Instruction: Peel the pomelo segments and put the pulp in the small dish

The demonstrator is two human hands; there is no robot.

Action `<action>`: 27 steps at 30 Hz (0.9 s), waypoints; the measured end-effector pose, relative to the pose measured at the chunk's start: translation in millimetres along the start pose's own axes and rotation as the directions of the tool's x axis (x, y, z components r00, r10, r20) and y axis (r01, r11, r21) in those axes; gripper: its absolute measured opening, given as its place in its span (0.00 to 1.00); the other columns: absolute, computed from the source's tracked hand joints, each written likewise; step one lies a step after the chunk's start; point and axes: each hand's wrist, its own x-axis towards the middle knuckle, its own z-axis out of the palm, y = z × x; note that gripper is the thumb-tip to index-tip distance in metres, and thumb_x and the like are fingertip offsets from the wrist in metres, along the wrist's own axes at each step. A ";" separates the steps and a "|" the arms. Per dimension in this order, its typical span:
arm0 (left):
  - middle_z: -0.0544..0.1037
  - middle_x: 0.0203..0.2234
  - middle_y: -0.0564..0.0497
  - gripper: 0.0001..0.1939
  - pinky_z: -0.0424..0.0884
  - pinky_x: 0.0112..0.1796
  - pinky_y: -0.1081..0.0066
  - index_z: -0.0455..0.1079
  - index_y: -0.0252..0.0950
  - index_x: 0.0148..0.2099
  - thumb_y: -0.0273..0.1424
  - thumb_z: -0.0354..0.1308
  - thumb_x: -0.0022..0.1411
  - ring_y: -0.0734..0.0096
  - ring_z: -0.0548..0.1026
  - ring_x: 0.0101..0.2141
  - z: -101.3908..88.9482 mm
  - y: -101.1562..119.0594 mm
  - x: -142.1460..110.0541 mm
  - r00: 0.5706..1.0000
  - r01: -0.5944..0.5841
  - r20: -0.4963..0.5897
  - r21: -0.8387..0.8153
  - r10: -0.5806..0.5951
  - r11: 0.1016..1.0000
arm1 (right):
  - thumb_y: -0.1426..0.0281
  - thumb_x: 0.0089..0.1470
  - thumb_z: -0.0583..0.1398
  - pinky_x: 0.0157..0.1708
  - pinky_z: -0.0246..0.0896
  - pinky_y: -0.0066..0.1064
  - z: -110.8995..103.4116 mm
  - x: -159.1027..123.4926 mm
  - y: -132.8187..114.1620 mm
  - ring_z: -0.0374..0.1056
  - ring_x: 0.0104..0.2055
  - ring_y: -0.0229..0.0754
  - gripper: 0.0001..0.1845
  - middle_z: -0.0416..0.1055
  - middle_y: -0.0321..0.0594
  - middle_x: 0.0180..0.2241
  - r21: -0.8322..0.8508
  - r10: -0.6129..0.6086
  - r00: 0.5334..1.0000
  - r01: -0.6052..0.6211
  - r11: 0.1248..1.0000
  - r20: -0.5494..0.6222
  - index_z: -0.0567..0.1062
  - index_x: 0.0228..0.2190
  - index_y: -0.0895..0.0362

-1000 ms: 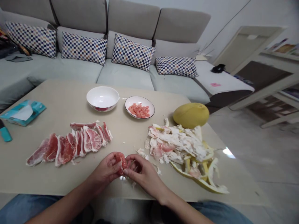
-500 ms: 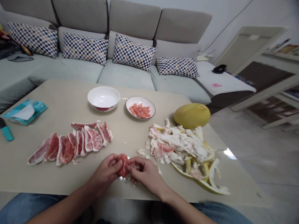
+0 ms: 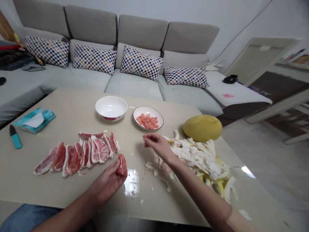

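Observation:
My left hand [image 3: 108, 182] pinches a peeled red pomelo segment [image 3: 122, 165] between thumb and fingers, just above the table. Farther forward, my right hand [image 3: 158, 145] is in the air short of the black-rimmed plate [image 3: 160, 126], its fingertips pressed together. Whatever sits between those fingertips is too small to make out. Small pieces of pink pomelo flesh [image 3: 147, 121] lie on that plate. To the left, a row of pomelo segments [image 3: 98, 149] still in their white skin rests on the table.
A white bowl [image 3: 111, 108] stands left of the plate. White pith and peel [image 3: 193, 156] are heaped at the right, partly behind my right forearm, with a whole pomelo [image 3: 202, 128] beyond. A knife [image 3: 15, 138] and a tissue pack [image 3: 36, 120] lie far left. Scraps dot the table.
My right hand has left the segment and moved forward toward the plate. My left hand keeps the segment and has shifted slightly left. The view has tilted up a little.

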 end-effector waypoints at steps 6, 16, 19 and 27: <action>0.74 0.27 0.48 0.11 0.77 0.38 0.72 0.68 0.31 0.30 0.25 0.51 0.66 0.74 0.76 0.31 13.6 17.6 2.7 0.983 -0.063 -0.181 -0.137 0.038 0.988 | 0.73 0.44 0.59 0.48 0.59 0.44 -32.6 102.3 -3.7 0.69 0.45 0.52 0.10 0.75 0.52 0.39 -0.220 -0.137 0.961 0.083 0.972 -0.241 0.77 0.31 0.62; 0.79 0.36 0.45 0.12 0.71 0.49 0.62 0.73 0.32 0.36 0.29 0.49 0.68 0.65 0.77 0.43 34.1 20.6 -3.4 0.990 -0.108 -0.109 -0.199 0.088 0.974 | 0.70 0.57 0.57 0.32 0.64 0.29 28.0 -55.8 -44.4 0.69 0.31 0.38 0.08 0.74 0.38 0.31 -0.105 -0.372 0.916 0.389 0.915 0.151 0.75 0.36 0.55; 0.79 0.44 0.47 0.15 0.68 0.52 0.60 0.73 0.34 0.38 0.28 0.45 0.69 0.64 0.75 0.49 37.6 19.1 -5.0 0.992 -0.124 -0.019 -0.239 0.123 0.963 | 0.71 0.55 0.59 0.28 0.64 0.28 39.6 -75.8 -49.0 0.66 0.27 0.37 0.10 0.71 0.37 0.31 -0.095 -0.368 0.926 0.375 0.922 0.080 0.72 0.41 0.55; 0.78 0.46 0.50 0.21 0.66 0.53 0.61 0.75 0.38 0.36 0.24 0.41 0.69 0.63 0.71 0.53 69.6 22.7 7.5 0.968 -0.204 0.105 -0.193 0.226 0.960 | 0.71 0.55 0.59 0.32 0.64 0.30 42.7 -69.9 -59.7 0.66 0.30 0.38 0.14 0.69 0.39 0.35 -0.134 -0.475 0.880 0.470 0.873 -0.006 0.68 0.44 0.54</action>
